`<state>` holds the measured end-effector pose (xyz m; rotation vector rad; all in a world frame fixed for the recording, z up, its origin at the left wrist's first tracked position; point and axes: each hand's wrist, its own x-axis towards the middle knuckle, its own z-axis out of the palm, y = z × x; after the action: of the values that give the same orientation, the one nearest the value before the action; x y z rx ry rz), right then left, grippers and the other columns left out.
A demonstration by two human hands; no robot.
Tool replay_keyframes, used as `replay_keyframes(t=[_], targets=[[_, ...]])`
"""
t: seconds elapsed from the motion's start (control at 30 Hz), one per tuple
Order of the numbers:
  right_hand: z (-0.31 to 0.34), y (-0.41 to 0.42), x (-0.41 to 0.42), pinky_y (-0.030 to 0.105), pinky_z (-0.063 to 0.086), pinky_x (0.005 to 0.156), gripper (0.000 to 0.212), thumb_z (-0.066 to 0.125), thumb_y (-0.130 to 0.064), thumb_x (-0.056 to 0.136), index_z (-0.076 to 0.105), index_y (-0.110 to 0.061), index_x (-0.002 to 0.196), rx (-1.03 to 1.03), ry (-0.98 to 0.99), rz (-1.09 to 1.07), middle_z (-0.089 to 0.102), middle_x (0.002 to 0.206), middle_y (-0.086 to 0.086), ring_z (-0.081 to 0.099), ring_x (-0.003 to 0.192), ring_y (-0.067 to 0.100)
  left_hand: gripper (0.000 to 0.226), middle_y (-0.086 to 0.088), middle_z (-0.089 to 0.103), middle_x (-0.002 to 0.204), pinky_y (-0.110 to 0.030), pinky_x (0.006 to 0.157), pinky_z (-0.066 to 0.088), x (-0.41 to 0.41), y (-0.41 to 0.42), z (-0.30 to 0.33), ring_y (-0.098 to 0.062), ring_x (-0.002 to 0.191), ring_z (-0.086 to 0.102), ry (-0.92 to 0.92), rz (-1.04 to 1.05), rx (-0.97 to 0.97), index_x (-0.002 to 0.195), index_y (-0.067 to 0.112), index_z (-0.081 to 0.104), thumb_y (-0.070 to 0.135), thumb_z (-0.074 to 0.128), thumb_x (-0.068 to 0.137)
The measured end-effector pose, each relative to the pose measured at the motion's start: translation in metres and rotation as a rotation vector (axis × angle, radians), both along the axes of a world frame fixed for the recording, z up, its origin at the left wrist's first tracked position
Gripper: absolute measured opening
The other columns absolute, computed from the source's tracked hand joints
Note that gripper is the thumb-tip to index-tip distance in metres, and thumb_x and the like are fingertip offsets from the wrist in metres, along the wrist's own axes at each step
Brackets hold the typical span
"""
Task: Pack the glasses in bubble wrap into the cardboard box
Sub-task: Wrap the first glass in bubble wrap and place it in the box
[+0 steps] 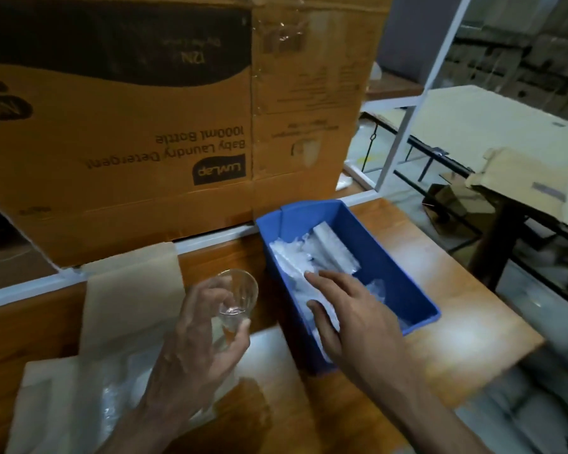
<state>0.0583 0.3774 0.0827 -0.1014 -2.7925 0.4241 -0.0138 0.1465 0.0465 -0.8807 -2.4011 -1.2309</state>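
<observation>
Clear plastic sheeting (125, 381) spread on the near left of the wooden worktop (446, 309), beside pale foam or paper sheets (135, 290). Just right of that, left hand (204, 335) curled round a bare drinking glass (235, 299), fingers (245, 324) and thumb wrapped about its lower half; long axis tilted, mouth pointing up and away toward the far side. Behind, large cardboard box (145, 126) with upside-down print, standing at the far edge; opening not visible from here. Further right, blue bin (404, 280) holding crumpled bubble wrap (295, 257) and a folded white piece. Right hand (351, 316) reaching into the bin, fingers spread and nearly straight, lying on the wrap, nothing pinched yet. Wrap directly under and just beyond those fingertips, so the nearer hand for picking it. Probably next: closing on a sheet and bringing it left to the glass. Near bin wall between wrap and glass, needing a lift over. Far right, another table with cardboard.
</observation>
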Motion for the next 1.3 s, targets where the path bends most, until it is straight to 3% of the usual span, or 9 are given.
replay_keyframes(t=[0.1, 0.3, 0.4, 0.5, 0.67, 0.8, 1.1, 1.2, 1.3], targets=[[-0.009, 0.04, -0.01, 0.037, 0.058, 0.065, 0.039, 0.059, -0.042, 0.098, 0.056, -0.039, 0.136, 0.072, -0.159, -0.056, 0.06, 0.13, -0.013, 0.065, 0.105, 0.016, 0.052, 0.0, 0.055, 0.134, -0.038, 0.08, 0.062, 0.0, 0.022, 0.003, -0.016, 0.115, 0.062, 0.014, -0.008, 0.005, 0.13, 0.018, 0.049, 0.032, 0.073, 0.086], [-0.016, 0.086, -0.03, 0.036, 0.053, 0.09, 0.042, 0.07, -0.04, 0.09, 0.06, -0.039, 0.13, 0.167, -0.474, -0.037, 0.06, 0.132, -0.011, 0.058, 0.12, 0.017, 0.087, 0.004, 0.056, 0.133, -0.034, 0.081, 0.061, -0.001, 0.052, 0.005, -0.009, 0.111, 0.063, -0.041, 0.006, -0.064, 0.149, 0.029, 0.032, 0.021, 0.085, 0.08], [-0.017, 0.088, -0.039, 0.035, 0.048, 0.095, 0.055, 0.078, -0.049, 0.081, 0.059, -0.036, 0.132, 0.198, -0.592, 0.019, 0.06, 0.133, -0.007, 0.054, 0.123, 0.017, 0.09, 0.007, 0.056, 0.133, -0.013, 0.079, 0.055, 0.001, 0.064, 0.005, -0.003, 0.112, 0.061, -0.063, 0.031, -0.082, 0.15, 0.036, 0.028, 0.024, 0.084, 0.079], [-0.019, 0.084, -0.049, 0.033, 0.046, 0.095, 0.062, 0.081, -0.054, 0.076, 0.06, -0.034, 0.131, 0.23, -0.635, 0.046, 0.062, 0.129, -0.005, 0.055, 0.122, 0.018, 0.087, 0.004, 0.056, 0.135, -0.008, 0.084, 0.051, 0.002, 0.07, 0.004, -0.003, 0.115, 0.06, -0.08, 0.026, -0.076, 0.15, 0.029, 0.031, 0.022, 0.083, 0.08], [-0.021, 0.083, -0.06, 0.037, 0.047, 0.099, 0.051, 0.073, -0.017, 0.085, 0.058, -0.023, 0.133, 0.271, -0.751, 0.062, 0.059, 0.133, 0.005, 0.058, 0.122, 0.023, 0.085, 0.001, 0.055, 0.135, -0.017, 0.083, 0.056, 0.001, 0.07, 0.001, -0.007, 0.115, 0.06, -0.061, 0.044, -0.079, 0.15, 0.025, 0.032, 0.024, 0.082, 0.081], [-0.024, 0.087, -0.062, 0.031, 0.049, 0.09, 0.045, 0.064, -0.011, 0.087, 0.059, -0.024, 0.13, 0.243, -0.746, 0.033, 0.059, 0.13, 0.003, 0.063, 0.115, 0.022, 0.084, 0.0, 0.054, 0.134, -0.023, 0.085, 0.058, 0.003, 0.066, 0.001, -0.009, 0.114, 0.061, -0.062, 0.045, -0.075, 0.15, 0.025, 0.032, 0.022, 0.081, 0.082], [-0.025, 0.108, -0.067, 0.029, 0.047, 0.082, 0.028, 0.078, -0.04, 0.078, 0.068, -0.026, 0.1, 0.067, -0.612, -0.029, 0.069, 0.111, 0.0, 0.064, 0.107, 0.022, 0.079, -0.002, 0.055, 0.133, -0.026, 0.075, 0.061, 0.009, 0.059, 0.006, -0.009, 0.108, 0.061, -0.05, 0.057, -0.08, 0.147, 0.023, 0.035, 0.022, 0.081, 0.083], [-0.023, 0.109, -0.071, 0.03, 0.045, 0.072, 0.021, 0.073, -0.03, 0.083, 0.055, -0.026, 0.093, -0.041, -0.632, -0.002, 0.068, 0.104, 0.004, 0.066, 0.098, 0.026, 0.08, -0.004, 0.055, 0.133, -0.021, 0.076, 0.059, 0.008, 0.057, 0.006, -0.01, 0.107, 0.062, -0.055, 0.055, -0.083, 0.148, 0.024, 0.033, 0.022, 0.08, 0.083], [-0.021, 0.108, -0.074, 0.033, 0.046, 0.063, 0.024, 0.066, -0.018, 0.088, 0.054, -0.022, 0.109, -0.116, -0.631, 0.019, 0.067, 0.104, 0.007, 0.063, 0.084, 0.025, 0.079, -0.003, 0.054, 0.133, -0.015, 0.08, 0.054, 0.007, 0.056, 0.007, -0.009, 0.107, 0.061, -0.051, 0.051, -0.083, 0.148, 0.025, 0.033, 0.025, 0.078, 0.083]])
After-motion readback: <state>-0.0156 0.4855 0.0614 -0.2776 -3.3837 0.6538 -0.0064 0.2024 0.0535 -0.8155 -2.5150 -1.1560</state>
